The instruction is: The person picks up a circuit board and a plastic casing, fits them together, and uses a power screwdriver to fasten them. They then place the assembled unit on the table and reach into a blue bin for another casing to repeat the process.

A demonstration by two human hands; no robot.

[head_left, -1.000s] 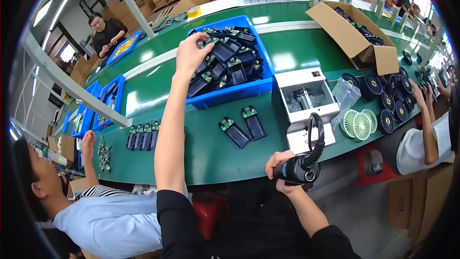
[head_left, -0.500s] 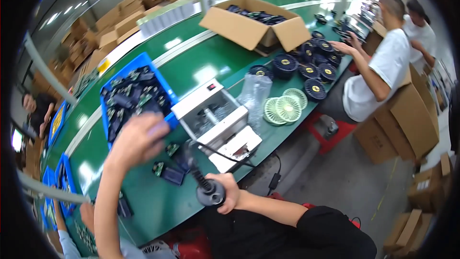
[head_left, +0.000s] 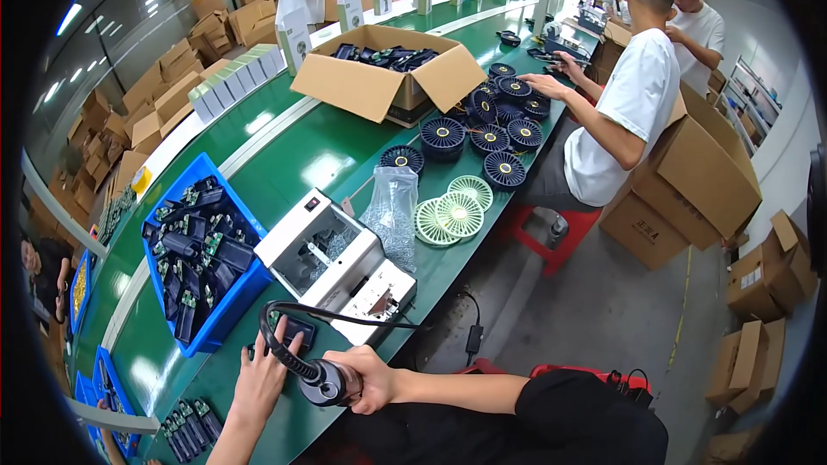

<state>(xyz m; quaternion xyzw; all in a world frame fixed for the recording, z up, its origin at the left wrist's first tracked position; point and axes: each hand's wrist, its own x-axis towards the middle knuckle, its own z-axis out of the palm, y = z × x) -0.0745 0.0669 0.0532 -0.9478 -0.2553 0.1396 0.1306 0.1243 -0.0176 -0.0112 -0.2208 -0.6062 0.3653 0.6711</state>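
My right hand (head_left: 370, 376) is wrapped round a dark electric screwdriver (head_left: 322, 386), whose ribbed cord end points up and arches over. Just left of it, my left hand (head_left: 262, 379) lies low over the green table with fingers stretched and apart. Its fingertips touch a dark plastic housing (head_left: 301, 332), partly hidden behind the cord. The driver's tip is out of sight beneath its body. Beyond both hands stands a white screw feeder (head_left: 346, 286) with a metal plate at its near end. Several similar housings (head_left: 191, 430) lie in a row left of my left forearm.
A blue bin (head_left: 231, 303) full of housings with green circuit boards stands at left. Beyond the feeder are a clear plastic bag (head_left: 392, 222), pale green fan grilles (head_left: 459, 213), dark fan units (head_left: 443, 135) and an open carton (head_left: 345, 96). A co-worker (head_left: 633, 95) sits at right.
My left hand has come down from beside the blue bin to the housing on the table. My right hand still grips the screwdriver, now closer to the left hand. The whole view has shifted.
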